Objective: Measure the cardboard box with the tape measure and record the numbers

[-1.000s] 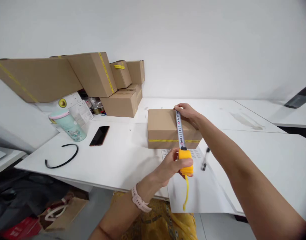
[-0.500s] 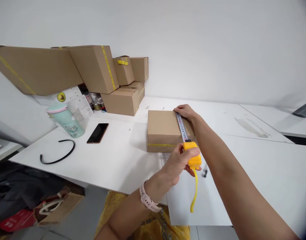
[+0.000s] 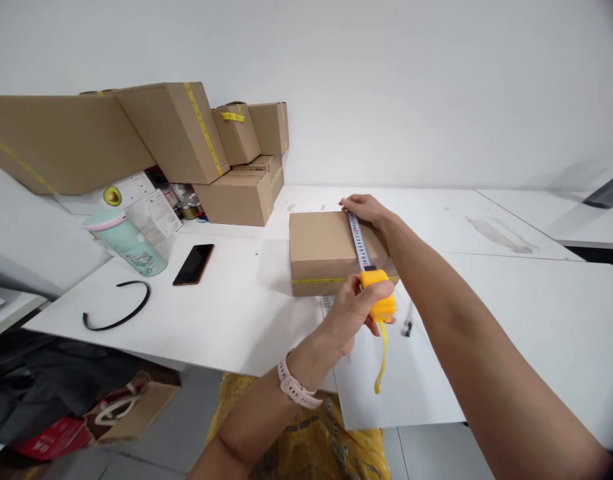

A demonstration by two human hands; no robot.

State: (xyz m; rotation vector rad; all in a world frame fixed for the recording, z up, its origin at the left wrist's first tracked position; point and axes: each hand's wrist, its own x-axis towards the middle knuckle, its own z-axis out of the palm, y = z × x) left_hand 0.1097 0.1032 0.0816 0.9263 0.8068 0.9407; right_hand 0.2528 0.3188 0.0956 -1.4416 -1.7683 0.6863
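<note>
- The white table (image 3: 226,320) carries everything; stacked cardboard boxes (image 3: 186,140) lean at its far left
- A small brown box (image 3: 321,250) sits mid-table, with a tape blade (image 3: 357,241) lying across its top
- The right hand (image 3: 369,212) pins the blade's end at the box's far edge, fingers pressed flat
- The left hand (image 3: 356,310) is closed round the yellow tape measure (image 3: 379,297) at the box's near edge; a phone (image 3: 193,264) lies to the left

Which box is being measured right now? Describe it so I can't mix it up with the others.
On the white table, ahead of the cardboard stack in the far left corner, one small flat cardboard box sits alone near the middle. It has a yellow tape band along its front face, and unlike the stacked boxes, a tape measure is stretched across its top between the left hand and the right hand.
</note>
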